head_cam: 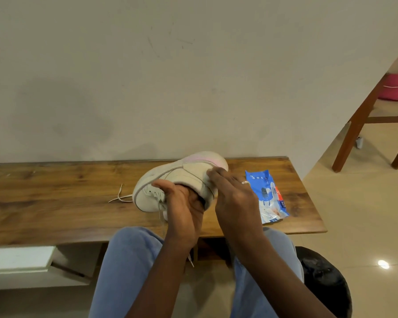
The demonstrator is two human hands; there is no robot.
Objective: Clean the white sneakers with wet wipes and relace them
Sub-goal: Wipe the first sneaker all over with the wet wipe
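The left grip [185, 203] reaches into the mouth of the white sneaker [189, 173], thumb curled over its side. It holds the shoe tipped on its side over the tabletop [55, 198], probably to turn the heel up for wiping. The right grip [237, 198] lies with straight fingers flat against the heel; no wipe shows under them. In view are one sneaker, one wet-wipe pack [267, 198] on the tabletop just beside it, and one lace [119, 198] with its ends trailing loose.

white sneaker [182, 177], blue wipes pack [265, 196]
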